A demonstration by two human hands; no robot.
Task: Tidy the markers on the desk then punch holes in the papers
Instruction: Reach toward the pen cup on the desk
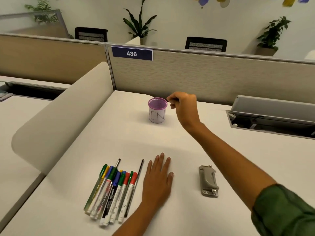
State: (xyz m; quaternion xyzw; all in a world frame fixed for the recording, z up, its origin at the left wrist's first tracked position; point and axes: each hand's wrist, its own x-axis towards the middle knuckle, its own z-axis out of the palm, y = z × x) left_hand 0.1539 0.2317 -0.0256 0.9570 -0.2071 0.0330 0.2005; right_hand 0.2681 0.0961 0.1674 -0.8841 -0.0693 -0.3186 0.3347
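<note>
Head view takes in a wide pale surface [170,138] boxed in by beige cubicle partitions [213,77], one carrying a blue plate numbered 436 [131,53], with office chairs and potted plants beyond. Toward the far edge stands a purple mesh pen cup [157,110], wrapped in white paper lettered "IN", upright and apparently empty, so it reads as the place the markers are meant to go. The right hand [184,108] is stretched out to it, fingers drawn together in a pinch on something small and dark just at the cup's rim; whether that is a pen tip or the rim itself cannot be told. Near the front edge lies the bundle of markers [113,191], green, blue, red and yellow caps pointing away, bodies touching and overlapping in a loose fan, with a thin dark pen [135,184] along their right side. The left hand [158,178] rests flat just beside them, fingers spread, palm down, holding nothing, probably as a brace for the long reach. Well to the right sits a grey metal hole punch [209,181], untouched; no papers are visible.
</note>
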